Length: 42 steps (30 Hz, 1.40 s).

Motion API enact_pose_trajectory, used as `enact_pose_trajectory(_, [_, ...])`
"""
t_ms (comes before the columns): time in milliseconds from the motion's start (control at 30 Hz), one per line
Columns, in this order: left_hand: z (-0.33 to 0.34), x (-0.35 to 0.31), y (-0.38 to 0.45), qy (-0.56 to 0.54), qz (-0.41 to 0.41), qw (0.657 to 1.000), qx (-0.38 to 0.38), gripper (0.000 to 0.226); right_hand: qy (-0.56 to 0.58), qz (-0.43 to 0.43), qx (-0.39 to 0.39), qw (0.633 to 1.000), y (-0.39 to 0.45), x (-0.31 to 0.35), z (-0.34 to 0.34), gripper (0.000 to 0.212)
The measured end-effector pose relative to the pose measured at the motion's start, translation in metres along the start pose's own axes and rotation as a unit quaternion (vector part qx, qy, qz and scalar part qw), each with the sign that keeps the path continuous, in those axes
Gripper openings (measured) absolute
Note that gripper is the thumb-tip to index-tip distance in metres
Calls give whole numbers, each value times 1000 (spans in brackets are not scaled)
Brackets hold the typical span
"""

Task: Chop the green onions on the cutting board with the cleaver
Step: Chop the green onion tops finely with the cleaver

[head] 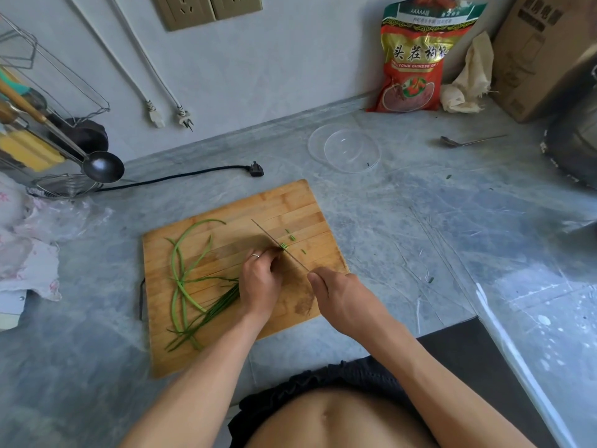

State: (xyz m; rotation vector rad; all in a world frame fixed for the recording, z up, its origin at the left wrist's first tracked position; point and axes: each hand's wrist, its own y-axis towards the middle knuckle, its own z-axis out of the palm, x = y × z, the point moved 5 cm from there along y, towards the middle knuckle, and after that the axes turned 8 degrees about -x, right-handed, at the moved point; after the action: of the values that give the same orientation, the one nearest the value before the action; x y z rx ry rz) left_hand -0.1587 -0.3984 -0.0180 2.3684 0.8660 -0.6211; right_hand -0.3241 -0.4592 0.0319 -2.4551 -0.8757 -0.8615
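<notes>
My left hand (260, 279) curls over the green onions (193, 295), pinning them to the cutting board (226, 208), which lies on the grey marbled countertop (403, 221). My right hand (339, 295) wraps the cleaver (277, 245), its blade edge-on among cut pieces. A clear bowl (345, 147), a spoon (468, 141) and a red bag (413, 59) sit by the wall.

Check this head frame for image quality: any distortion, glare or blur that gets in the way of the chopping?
Head view: wide-angle bending curves the counter edge and wall cords; daylight glare washes the counter at right; the cleaver shows only edge-on as a thin line; left hand, right hand and green onions on the cutting board stay sharp, with soft shadows.
</notes>
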Motion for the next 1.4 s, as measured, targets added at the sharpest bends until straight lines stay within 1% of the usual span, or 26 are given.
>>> enact_pose_trajectory(167, [0,2,0,-13,9,1000,-4,35,-3,-1,2,1000,3,0,1,41])
enact_pose_trajectory(267, [1,4,1,-24,1,1000,-18,36,18,0,-10,1000,5,-1,4,42])
enact_pose_trajectory(400, [2,5,-1,-35,-2,999,-26,29,31,8,-28,999,11,-4,8,39])
enact_pose_trajectory(467, [2,7,-2,-31,-7,999,-28,28,28,-4,-34,999,14,1,9,38])
enact_pose_trajectory(600, [4,7,-3,-29,-38,998,-43,29,-11,-23,-20,999,2,0,10,36])
enact_pose_trajectory(767, [6,10,-3,-29,-51,997,-49,20,-1,-17,-31,999,7,4,13,35])
enact_pose_trajectory(900, [7,12,-5,-27,-56,997,-44,20,-10,-16,-24,1000,10,9,17,33])
enact_pose_trajectory(967, [6,14,-6,-35,-54,997,-51,19,9,-8,-14,1000,6,4,14,34])
enact_pose_trajectory(1033, [5,14,-7,-35,-61,996,-61,16,58,19,-12,998,6,3,11,37])
enact_pose_trajectory(1133, [4,10,-8,-58,-68,993,-77,16,131,73,-37,988,15,3,11,43])
enact_pose_trajectory(1267, [5,10,-6,-72,-70,993,-69,19,138,76,-53,986,19,0,15,44])
enact_pose_trajectory(1400, [1,10,-2,-76,-73,993,-47,14,116,59,-58,990,19,1,15,43])
